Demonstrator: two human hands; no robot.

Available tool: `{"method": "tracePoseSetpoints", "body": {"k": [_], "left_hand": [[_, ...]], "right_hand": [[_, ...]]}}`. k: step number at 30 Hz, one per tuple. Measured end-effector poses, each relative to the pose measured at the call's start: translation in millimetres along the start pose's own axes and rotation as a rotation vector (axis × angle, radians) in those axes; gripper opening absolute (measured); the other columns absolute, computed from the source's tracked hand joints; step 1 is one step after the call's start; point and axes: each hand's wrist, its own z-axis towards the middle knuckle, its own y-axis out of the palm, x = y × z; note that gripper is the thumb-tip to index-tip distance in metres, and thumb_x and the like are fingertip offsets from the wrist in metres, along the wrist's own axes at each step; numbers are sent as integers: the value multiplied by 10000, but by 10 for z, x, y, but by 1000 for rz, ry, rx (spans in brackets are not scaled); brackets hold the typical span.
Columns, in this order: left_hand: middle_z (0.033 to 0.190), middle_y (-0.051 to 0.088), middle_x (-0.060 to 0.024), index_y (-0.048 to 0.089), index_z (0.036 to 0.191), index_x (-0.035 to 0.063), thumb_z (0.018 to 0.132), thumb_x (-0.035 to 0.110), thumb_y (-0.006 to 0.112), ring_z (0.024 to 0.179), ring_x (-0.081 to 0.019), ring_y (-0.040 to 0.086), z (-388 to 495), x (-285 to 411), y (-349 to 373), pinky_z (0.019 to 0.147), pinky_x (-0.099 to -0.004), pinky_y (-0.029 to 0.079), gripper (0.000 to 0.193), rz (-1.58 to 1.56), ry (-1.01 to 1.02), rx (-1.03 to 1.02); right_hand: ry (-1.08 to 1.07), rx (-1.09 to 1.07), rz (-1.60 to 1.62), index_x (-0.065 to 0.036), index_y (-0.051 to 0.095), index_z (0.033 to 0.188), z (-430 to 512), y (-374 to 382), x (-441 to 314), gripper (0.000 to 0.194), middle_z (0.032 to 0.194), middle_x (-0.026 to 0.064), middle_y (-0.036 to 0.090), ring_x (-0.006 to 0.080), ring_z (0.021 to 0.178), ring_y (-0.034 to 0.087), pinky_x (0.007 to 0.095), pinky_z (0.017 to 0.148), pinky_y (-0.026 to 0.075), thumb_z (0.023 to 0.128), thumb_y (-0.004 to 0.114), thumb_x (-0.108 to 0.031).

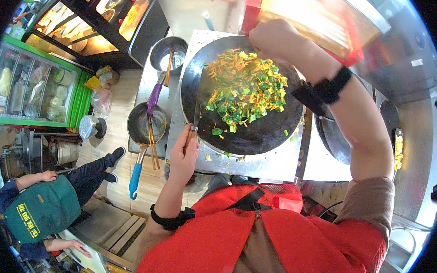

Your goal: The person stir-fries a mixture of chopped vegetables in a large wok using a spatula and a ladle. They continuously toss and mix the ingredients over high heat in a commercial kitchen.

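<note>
A round dark griddle lies before me with a heap of chopped greens, orange shreds and yellow bits on it. My left hand is closed around the wooden handle of a spatula; its thin blade reaches up the griddle's left side, beside the food, partly lost in haze. Over the griddle's far right edge is my right hand, its fingers curled, with the back of the hand towards me. Whether it holds anything is hidden.
Two steel pans, one with a purple handle and one with a blue handle, stand left with chopsticks across them. A wok is at right, a red-framed lit case beyond. A co-worker in a green apron is at lower left.
</note>
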Motion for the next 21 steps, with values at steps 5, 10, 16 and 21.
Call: {"method": "tracePoseSetpoints", "body": {"k": [5,10,16,21], "left_hand": [[811,528,-3,379,1410,45,969,109,455,541,-33,404,-83,41,3,446,-173,325,453,10,-25,7],[806,517,23,387,1407,47,959,96,472,612,-27,421,-134,77,-56,524,-168,348,459,-3,-50,-7],[810,521,22,391,1403,41,957,100,476,613,-27,423,-153,36,-61,523,-163,351,458,-4,-88,-26],[818,523,19,402,1397,42,953,108,483,624,-31,430,-152,51,-64,541,-167,362,456,-3,-75,-87]], "right_hand": [[-20,-13,-89,-63,700,858,-135,3,-131,108,871,99,698,258,805,691,373,631,562,790,621,-91],[-37,49,1,-76,686,729,-372,121,-237,95,741,103,672,265,679,672,363,581,526,720,665,-168],[-22,80,-73,-80,678,678,-667,197,-305,66,679,91,657,253,649,670,346,550,514,692,653,-140],[13,224,-2,-98,677,652,-954,240,-332,60,660,89,658,251,637,672,357,546,513,696,642,-118]]}}
